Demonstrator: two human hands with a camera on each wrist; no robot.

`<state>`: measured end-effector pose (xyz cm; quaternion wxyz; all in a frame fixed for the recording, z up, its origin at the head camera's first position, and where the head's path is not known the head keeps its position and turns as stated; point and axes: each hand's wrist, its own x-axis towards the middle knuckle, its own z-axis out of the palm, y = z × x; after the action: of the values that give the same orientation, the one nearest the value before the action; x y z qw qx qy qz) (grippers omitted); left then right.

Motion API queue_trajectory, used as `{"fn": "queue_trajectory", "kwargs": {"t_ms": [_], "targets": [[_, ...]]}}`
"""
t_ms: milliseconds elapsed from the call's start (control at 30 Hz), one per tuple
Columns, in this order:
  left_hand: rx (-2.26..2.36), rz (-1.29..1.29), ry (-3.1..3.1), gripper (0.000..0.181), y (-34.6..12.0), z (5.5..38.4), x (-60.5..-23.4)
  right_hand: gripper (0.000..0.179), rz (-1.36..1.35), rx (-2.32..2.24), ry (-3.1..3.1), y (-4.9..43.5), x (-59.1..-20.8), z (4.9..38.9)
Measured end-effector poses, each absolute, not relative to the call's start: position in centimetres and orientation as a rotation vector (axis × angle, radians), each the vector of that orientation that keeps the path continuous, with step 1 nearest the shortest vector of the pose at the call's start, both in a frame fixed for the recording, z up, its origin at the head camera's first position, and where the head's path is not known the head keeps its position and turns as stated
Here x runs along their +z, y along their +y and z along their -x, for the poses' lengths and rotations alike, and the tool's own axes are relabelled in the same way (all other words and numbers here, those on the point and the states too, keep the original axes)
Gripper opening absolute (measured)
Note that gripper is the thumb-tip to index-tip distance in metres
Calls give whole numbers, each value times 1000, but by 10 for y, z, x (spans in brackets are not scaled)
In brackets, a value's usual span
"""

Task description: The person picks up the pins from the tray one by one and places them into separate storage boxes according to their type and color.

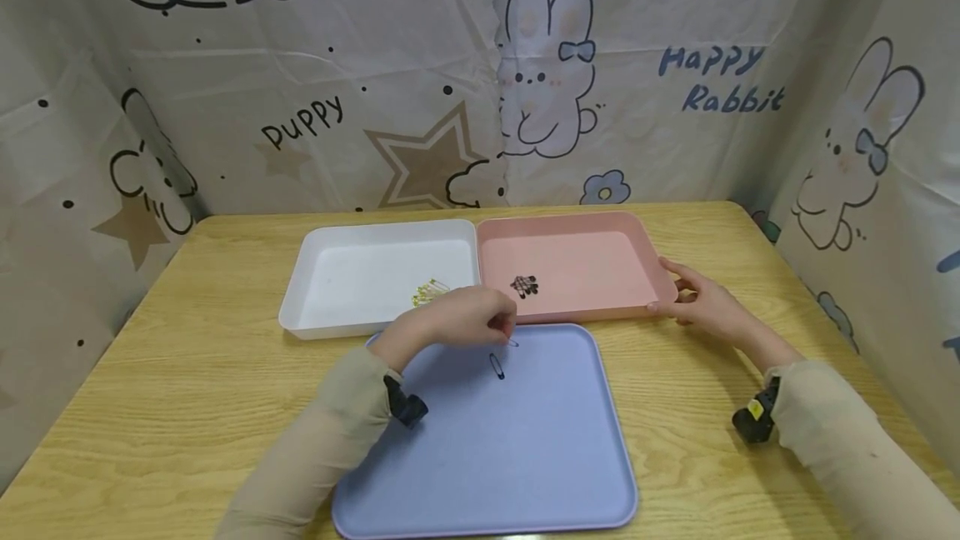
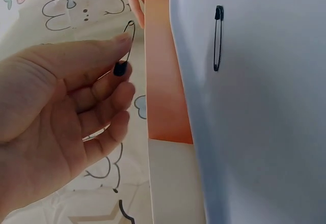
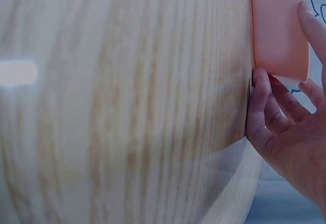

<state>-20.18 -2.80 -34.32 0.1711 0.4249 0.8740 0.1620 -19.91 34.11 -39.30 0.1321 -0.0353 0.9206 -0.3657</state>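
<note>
My left hand point(image 1: 468, 315) pinches a black-headed safety pin point(image 2: 120, 70) between thumb and fingertips, above the far edge of the blue tray point(image 1: 517, 457). Another black safety pin point(image 1: 497, 367) lies on that tray, just below the hand. At the right end of the pink tray point(image 1: 600, 261), my right hand point(image 1: 708, 302) grips the near corner, fingers along the end and front walls. Several dark safety pins point(image 1: 525, 285) lie together in the pink tray's left part. A pile of yellow pins point(image 1: 429, 293) sits in the white tray point(image 1: 352, 273), partly behind my left hand.
White and pink trays stand side by side behind the blue one on a wooden table point(image 1: 187, 373). A printed cloth point(image 1: 420, 40) hangs behind the table and along its sides. Each wrist carries a small black camera point(image 1: 405, 407).
</note>
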Motion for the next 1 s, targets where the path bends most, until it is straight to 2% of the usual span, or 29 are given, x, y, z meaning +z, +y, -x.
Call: {"fn": "queue_trajectory", "kwargs": {"t_ms": [433, 1000], "targets": [[525, -1056, 2581, 11, -13, 230, -339, 91, 77, -1056, 2670, 339, -392, 199], [595, -942, 2598, 8, 0, 258, -358, 91, 87, -1052, 2665, 339, -392, 199]]}}
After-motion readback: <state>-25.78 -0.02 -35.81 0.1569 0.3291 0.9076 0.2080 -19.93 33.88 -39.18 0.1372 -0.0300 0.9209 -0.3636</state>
